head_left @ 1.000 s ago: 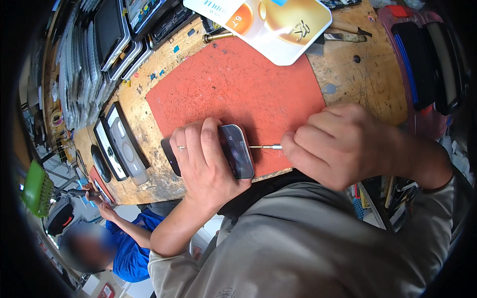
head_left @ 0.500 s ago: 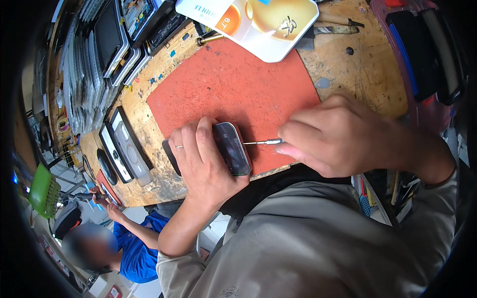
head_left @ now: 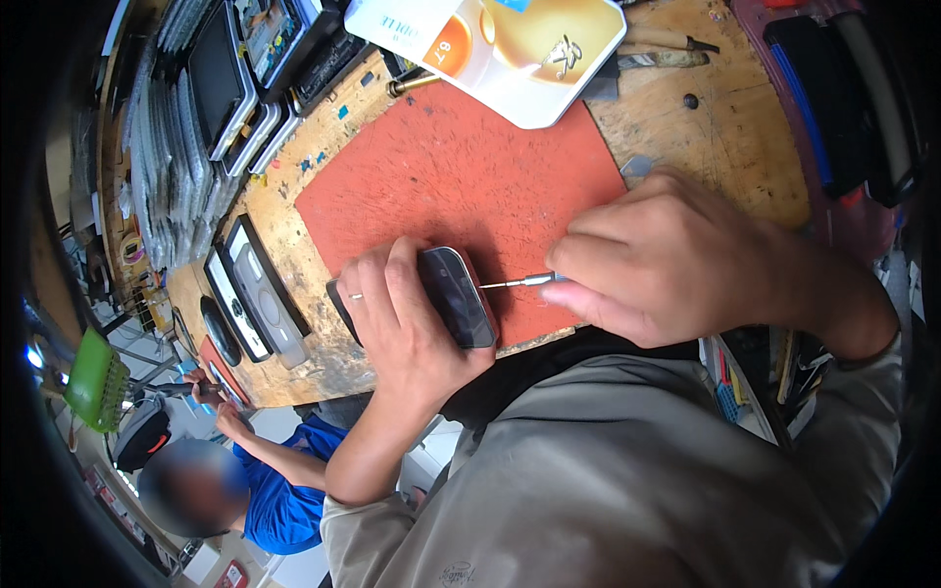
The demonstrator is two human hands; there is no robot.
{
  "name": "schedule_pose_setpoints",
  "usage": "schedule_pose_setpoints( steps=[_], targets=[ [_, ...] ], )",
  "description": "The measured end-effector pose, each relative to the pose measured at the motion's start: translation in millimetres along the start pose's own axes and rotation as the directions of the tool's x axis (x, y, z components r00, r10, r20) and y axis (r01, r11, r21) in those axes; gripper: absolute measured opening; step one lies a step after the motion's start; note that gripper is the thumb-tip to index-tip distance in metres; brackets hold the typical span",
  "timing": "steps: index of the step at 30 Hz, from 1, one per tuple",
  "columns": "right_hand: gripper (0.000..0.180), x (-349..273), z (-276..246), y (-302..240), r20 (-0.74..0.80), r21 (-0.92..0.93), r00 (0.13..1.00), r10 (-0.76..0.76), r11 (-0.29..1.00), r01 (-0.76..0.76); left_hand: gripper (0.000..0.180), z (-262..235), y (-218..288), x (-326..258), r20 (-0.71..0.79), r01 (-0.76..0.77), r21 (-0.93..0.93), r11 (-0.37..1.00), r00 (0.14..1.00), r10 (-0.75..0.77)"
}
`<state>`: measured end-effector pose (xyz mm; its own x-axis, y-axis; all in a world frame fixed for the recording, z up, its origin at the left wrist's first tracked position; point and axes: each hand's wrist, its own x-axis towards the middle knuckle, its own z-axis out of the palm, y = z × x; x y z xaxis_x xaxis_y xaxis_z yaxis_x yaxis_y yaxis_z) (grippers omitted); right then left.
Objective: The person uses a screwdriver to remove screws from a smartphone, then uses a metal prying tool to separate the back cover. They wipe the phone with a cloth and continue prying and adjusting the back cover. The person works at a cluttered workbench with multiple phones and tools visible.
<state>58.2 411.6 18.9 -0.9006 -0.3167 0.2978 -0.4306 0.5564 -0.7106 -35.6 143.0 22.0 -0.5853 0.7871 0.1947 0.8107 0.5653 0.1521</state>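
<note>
Head view: left fisheye of the worn pair, looking steeply down past the wearer's grey shirt [head_left: 588, 461] onto the workbench [head_left: 740, 132], near enough that the left hand [head_left: 402, 318] and right hand [head_left: 652, 265] loom at mid-height, wide enough to catch a co-worker [head_left: 284, 495] lower left.

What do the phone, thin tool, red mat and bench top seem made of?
Phone: dark, glossy front, probably glass, judging by its reflections. Thin tool: its shaft looks like polished metal, from the bright shine. Red mat: matte and scuffed, perhaps rubber or silicone. Bench top: likely worn wood, by its brown, stained surface.
</note>
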Motion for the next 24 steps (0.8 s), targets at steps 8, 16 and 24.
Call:
schedule_pose_setpoints(
  steps=[8,16,24],
  targets=[
    [0.016,13.3,-43.5,-3.7,-0.432,0.069,0.880,0.195,0.981,-0.184,0.068,3.1,3.4,-1.9,-0.079,0.038,-0.031,0.999,0.996,-0.040],
    [0.015,6.7,-21.7,-11.3,-0.464,-0.064,0.860,0.215,0.959,-0.275,0.073,-1.0,7.3,-0.1,-0.107,0.057,-0.029,0.998,0.992,-0.059],
    [0.033,17.4,40.3,-34.6,-0.402,-0.550,0.914,0.058,0.783,-0.292,0.064,-3.8,15.1,9.6,-0.181,0.167,-0.103,0.981,0.966,-0.184]
  ],
)
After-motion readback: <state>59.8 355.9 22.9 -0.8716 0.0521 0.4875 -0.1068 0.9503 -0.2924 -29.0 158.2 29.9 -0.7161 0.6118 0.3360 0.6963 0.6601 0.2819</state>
